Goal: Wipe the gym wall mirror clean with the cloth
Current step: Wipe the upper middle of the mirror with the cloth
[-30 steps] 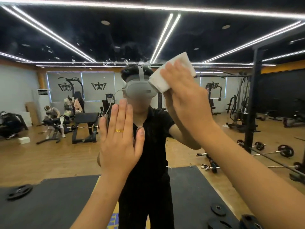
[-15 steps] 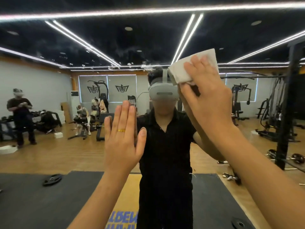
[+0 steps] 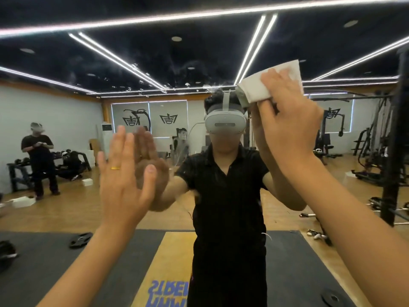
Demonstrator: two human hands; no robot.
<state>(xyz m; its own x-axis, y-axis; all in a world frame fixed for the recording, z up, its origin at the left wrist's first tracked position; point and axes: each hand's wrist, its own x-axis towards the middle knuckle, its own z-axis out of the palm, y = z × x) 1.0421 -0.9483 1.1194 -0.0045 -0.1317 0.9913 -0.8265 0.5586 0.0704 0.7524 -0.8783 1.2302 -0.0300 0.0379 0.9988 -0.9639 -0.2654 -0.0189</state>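
Through the head camera, facing a view-filling mirror. High and right on the glass, pressing a folded white cloth flat with the right hand: fingers straight across the cloth, thumb along its lower edge, arm reaching up from the lower right corner. Left of the cloth, on the mirror, a scatter of pale smears over the reflected black ceiling. Lower and left, holding the left hand up, palm to the glass, fingers straight and close together, empty, with a gold ring on one finger. Cannot tell whether touching the glass; just to its right, the hand's reflection. Between the two hands, in the mirror, a person in black with a white headset. Farther back in the mirror: a second person standing at the left by a rack, weight plates on a dark mat, a yellow strip with blue letters down the mat's middle, machines along the right.
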